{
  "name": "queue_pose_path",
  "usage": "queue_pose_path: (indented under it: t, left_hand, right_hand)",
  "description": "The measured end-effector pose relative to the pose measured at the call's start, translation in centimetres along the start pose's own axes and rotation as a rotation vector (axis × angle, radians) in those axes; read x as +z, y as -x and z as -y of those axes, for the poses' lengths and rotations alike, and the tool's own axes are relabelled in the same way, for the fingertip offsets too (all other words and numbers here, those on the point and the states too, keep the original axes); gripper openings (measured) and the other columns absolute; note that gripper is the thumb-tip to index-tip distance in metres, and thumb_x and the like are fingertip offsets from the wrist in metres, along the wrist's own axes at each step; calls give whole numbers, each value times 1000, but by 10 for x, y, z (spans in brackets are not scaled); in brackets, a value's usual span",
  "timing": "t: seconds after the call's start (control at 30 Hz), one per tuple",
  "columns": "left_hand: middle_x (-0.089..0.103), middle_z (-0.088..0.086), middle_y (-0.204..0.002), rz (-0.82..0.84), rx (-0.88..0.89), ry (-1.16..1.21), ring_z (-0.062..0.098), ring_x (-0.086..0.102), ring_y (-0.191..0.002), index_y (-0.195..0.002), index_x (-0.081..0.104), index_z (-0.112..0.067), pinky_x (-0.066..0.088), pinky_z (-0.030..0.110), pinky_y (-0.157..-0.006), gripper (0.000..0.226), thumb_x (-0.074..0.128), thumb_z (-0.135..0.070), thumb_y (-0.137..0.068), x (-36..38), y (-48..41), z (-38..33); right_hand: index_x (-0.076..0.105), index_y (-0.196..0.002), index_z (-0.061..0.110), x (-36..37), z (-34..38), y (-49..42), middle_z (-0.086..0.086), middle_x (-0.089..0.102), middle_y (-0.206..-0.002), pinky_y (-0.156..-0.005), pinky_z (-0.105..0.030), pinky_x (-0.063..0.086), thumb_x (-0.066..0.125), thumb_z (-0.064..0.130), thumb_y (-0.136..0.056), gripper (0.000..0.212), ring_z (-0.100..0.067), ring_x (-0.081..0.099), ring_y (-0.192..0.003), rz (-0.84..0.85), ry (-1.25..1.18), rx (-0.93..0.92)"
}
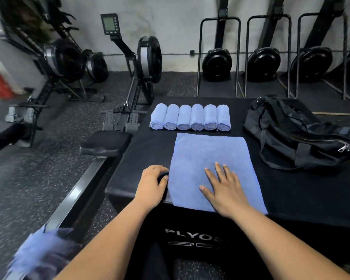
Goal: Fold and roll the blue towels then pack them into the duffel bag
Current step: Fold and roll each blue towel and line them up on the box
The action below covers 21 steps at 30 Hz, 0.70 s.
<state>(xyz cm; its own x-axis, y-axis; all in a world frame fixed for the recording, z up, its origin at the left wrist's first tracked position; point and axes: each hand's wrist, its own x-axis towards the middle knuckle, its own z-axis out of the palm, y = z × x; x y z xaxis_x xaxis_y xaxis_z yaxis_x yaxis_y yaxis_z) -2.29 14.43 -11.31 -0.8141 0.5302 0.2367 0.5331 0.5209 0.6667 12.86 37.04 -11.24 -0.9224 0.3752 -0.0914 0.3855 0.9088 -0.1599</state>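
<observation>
A flat blue towel (210, 158) lies spread on the black plyo box (141, 150), its near edge at the box's front. My right hand (224, 188) presses flat on it, fingers straight. At the towel's left edge my left hand (152, 184) has curled fingers; whether it pinches the edge is unclear. Several rolled blue towels (190, 118) sit in a row at the back of the box. The black duffel bag (295, 134) lies at the right, its zip looking closed.
More blue towels (42, 253) lie blurred at the lower left, by a rowing machine rail (85, 182) beside the box. Rowing machines (146, 57) and upright stored ones (218, 63) line the wall. Speckled rubber floor surrounds the box.
</observation>
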Motion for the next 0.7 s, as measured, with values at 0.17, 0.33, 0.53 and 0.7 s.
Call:
queue_pose_path:
  t: [0.17, 0.33, 0.53, 0.7]
  left_hand:
    - [51, -4, -145, 77, -96, 101, 10, 34, -146, -110, 76, -28, 25, 25, -120, 21, 67, -13, -98, -9, 29, 0]
    - [46, -2, -151, 52, -118, 147, 1, 26, -146, -105, 72, -27, 17, 15, -114, 22, 68, -8, -94, -9, 42, 0]
    - [44, 0, -153, 39, -118, 134, 9, 25, -151, -108, 72, -30, 21, 23, -119, 23, 79, -21, -88, -2, 45, 5]
    - [42, 1, -158, 54, -57, 100, 15, 22, -153, -119, 72, -46, 21, 35, -122, 33, 80, -38, -87, 1, 48, 3]
  right_hand:
    - [-1, -166, 41, 1, 3, 5, 3, -16, -174, -130, -46, -3, 9, 79, -96, 81, -23, -17, -160, -13, 33, 11]
    - [-1, -166, 41, 2, 3, 6, 4, -14, -175, -130, -46, -1, 7, 80, -95, 81, -22, -16, -160, -28, 36, 7]
    - [-2, -166, 41, 6, 3, 6, 4, -15, -174, -130, -46, 1, 5, 80, -95, 81, -22, -16, -160, -39, 53, 8]
    - [-1, -166, 41, 5, 4, 7, 4, -13, -175, -130, -46, 0, 4, 80, -95, 81, -22, -15, -160, -56, 50, 6]
